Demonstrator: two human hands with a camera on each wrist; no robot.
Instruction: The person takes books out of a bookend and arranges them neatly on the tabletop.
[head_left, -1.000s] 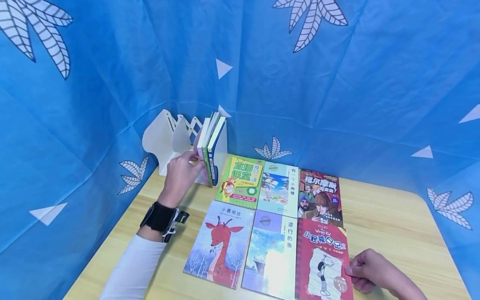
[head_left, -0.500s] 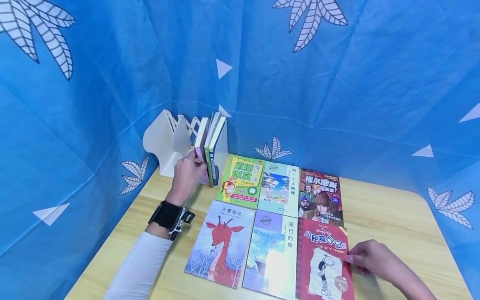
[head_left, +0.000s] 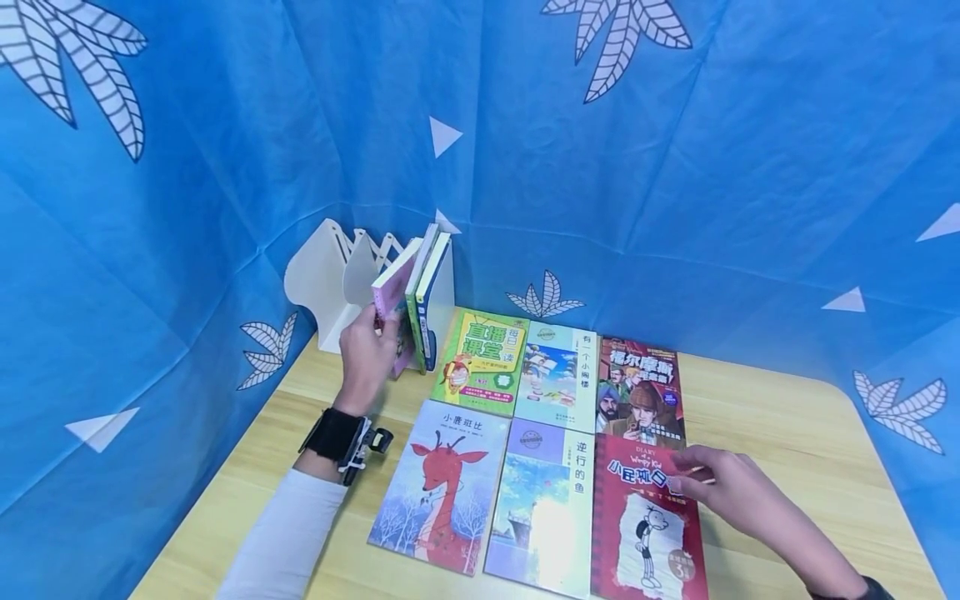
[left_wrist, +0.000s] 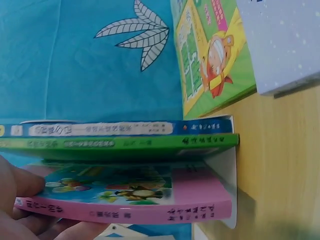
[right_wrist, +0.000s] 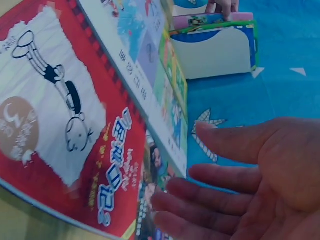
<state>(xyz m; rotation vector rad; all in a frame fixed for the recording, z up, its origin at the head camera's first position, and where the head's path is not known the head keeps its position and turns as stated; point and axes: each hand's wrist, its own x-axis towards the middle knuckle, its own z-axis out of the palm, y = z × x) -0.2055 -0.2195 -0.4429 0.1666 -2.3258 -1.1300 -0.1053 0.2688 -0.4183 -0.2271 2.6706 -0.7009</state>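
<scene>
White bookend [head_left: 311, 279]: on bench [head_left: 787, 417]. Left hand [head_left: 367, 354]: fingers grip pink book [left_wrist: 150, 212], tilted, at 1 o'clock of hand. Green book [left_wrist: 175, 150]: at 3 o'clock of pink book. Right hand [head_left: 731, 487]: fingers extended, holding nothing; red book [head_left: 648, 533] at 8 o'clock.

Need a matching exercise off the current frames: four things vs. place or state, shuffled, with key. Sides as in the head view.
Things
1. pink book
2. deer book
3. Wimpy Kid book
4. rack

Places or states
A. flat on the table, right end of the near row
B. white, standing at the table's back left
C. flat on the table, left end of the near row
D. held between the thumb and fingers of the person's left hand

Pairs: 1-D, 2-C, 3-A, 4-B
</scene>
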